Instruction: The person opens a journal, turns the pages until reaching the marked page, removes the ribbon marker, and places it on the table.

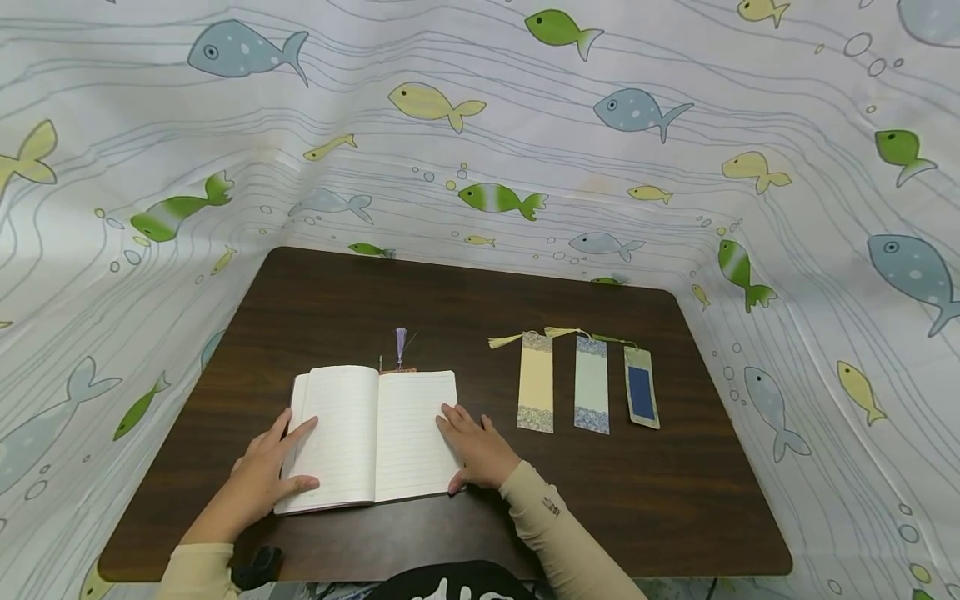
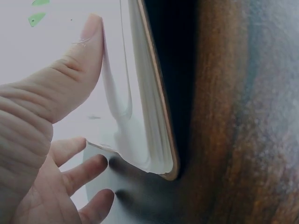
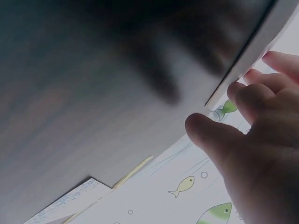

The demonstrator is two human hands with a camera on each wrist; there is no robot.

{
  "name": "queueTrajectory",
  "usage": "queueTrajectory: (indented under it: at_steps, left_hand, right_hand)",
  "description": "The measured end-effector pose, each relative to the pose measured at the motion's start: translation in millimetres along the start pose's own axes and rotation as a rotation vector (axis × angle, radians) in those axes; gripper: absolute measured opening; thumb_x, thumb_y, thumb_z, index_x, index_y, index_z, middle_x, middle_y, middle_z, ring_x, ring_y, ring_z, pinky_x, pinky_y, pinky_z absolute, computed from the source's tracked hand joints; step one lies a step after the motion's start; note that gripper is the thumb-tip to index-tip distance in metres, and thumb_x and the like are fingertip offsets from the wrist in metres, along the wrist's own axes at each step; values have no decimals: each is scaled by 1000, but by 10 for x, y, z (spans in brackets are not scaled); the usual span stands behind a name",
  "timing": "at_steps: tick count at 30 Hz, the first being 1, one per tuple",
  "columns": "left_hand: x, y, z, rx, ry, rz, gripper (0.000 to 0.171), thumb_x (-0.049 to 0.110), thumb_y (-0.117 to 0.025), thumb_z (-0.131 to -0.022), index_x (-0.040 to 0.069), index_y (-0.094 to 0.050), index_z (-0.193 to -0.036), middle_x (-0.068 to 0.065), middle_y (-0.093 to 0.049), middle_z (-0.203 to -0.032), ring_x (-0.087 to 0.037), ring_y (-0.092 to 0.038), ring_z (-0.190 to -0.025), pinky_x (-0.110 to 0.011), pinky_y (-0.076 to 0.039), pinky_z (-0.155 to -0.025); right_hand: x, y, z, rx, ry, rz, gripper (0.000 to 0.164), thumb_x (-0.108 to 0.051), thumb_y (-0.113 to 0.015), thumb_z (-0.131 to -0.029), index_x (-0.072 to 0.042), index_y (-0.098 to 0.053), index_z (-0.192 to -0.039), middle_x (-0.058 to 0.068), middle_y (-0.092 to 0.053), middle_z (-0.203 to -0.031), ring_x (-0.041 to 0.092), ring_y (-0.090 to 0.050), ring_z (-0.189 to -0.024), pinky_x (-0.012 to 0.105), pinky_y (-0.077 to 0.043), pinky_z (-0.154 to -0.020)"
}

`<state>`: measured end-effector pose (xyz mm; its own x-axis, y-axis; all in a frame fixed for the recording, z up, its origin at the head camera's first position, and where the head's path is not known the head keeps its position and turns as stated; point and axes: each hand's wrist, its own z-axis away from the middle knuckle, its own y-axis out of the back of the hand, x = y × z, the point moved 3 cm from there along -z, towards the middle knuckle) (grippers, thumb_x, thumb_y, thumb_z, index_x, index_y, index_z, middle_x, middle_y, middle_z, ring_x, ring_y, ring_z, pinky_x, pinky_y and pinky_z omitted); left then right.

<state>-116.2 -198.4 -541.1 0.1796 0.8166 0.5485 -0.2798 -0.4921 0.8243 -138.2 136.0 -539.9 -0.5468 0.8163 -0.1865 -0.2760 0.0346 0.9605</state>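
Observation:
An open notebook [image 1: 415,433] with lined pages lies on the brown table. My left hand [image 1: 264,477] rests at its left edge, fingers spread. The thumb [image 2: 77,77] lies on the left page, and other fingers reach past the page edge. At the right page's outer edge rests my right hand [image 1: 480,446], fingers spread and nearly straight. From the notebook's top edge sticks out a purple tassel [image 1: 401,346]; what it hangs from is mostly hidden.
Right of the notebook lie a yellow bookmark [image 1: 536,382], a pale green bookmark [image 1: 592,383] and a bookmark with a blue panel [image 1: 641,393], each tasselled. A fish-print cloth [image 1: 525,242] surrounds the table [image 1: 660,500]. A black object [image 1: 258,568] shows by the left forearm.

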Motion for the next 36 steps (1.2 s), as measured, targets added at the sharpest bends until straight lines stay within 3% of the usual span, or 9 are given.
queueTrajectory:
  at_steps: [7,14,17,22,26,30,36]
  left_hand:
    - [23,10,18,19,-11,-10,95,52,-76,-71,12,-38,-148,-35,-17,-152,-61,-27,-125,-81,-26,-83]
    - [18,-5,25,28,-19,-14,94,51,-76,-71,12,-39,-148,-36,-19,-151,-61,-27,-126,-81,-27,-83]
    - [20,-12,25,28,-14,-21,94,52,-75,-71,11,-39,-148,-36,-19,-152,-61,-27,-126,-81,-27,-83]
    - [31,-10,29,35,-18,-26,95,53,-75,-71,10,-39,-147,-35,-19,-151,-62,-28,-125,-83,-26,-82]
    - [35,-5,32,28,-14,-15,94,52,-75,-72,9,-39,-147,-35,-18,-152,-61,-26,-127,-83,-24,-84]
    - [39,-3,32,23,-7,-10,94,49,-76,-72,9,-39,-147,-34,-18,-153,-61,-25,-128,-83,-23,-85]
    - [53,10,38,35,-24,-30,94,51,-75,-73,8,-38,-148,-36,-20,-151,-63,-26,-126,-82,-25,-84]
  right_hand:
    - [-40,-8,0,72,7,72,105,-54,-79,-66,-9,-35,-150,9,-26,-159,26,-24,-146,61,-33,-107]
    - [-57,-22,-7,179,-8,72,99,-52,-79,-65,-11,-42,-147,10,-31,-157,30,-30,-143,63,-32,-105]
    - [-58,-7,-17,273,-23,22,107,-48,-83,-64,-8,-34,-150,13,-25,-158,30,-26,-145,62,-33,-105]
    - [-90,58,-37,390,10,-163,127,-37,-87,-67,3,-3,-153,22,-8,-160,30,-18,-147,50,-34,-110]
    - [-162,98,-50,315,72,-380,128,-29,-84,-73,-1,12,-152,20,1,-161,26,-17,-147,38,-30,-113]
    - [-259,106,-49,229,111,-556,122,-27,-78,-81,-8,20,-151,15,4,-161,18,-31,-140,32,-33,-112]
    - [-428,79,-70,131,217,-794,121,-28,-75,-85,-18,27,-150,9,8,-162,16,-15,-147,31,-23,-116]
